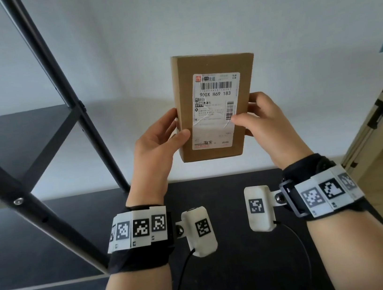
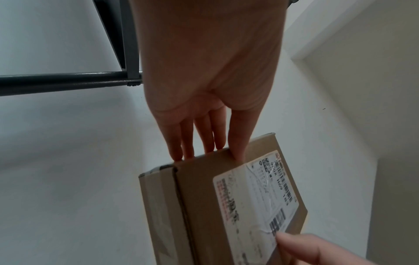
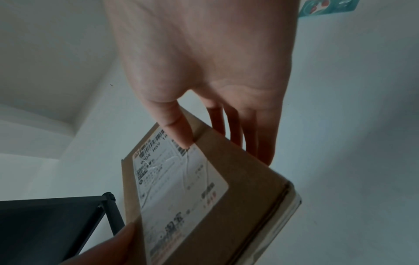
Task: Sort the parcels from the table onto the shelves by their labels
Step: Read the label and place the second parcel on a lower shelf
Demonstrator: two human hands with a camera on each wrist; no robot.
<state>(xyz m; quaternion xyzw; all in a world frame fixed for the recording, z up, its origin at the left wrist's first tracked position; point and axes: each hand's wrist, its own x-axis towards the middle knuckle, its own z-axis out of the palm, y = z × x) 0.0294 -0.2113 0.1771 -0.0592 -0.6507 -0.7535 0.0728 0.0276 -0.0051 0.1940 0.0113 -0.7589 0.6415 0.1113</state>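
White wall behind, black shelf (image 1: 12, 135) off to my left: I hold the cardboard parcel (image 1: 211, 68) upright, label (image 1: 217, 126) facing me, left hand (image 1: 158, 147) and right hand (image 1: 263, 122) pinching opposite long edges.

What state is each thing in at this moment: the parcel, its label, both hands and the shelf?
Parcel: held upright in the air, off the table, closed and taped.
Label: stuck on the front, facing the person, creased, readable "900X H69 183".
Left hand: holds the parcel's left edge, thumb on the front.
Right hand: holds the right edge, thumb on the label.
Shelf: black board bare where visible.
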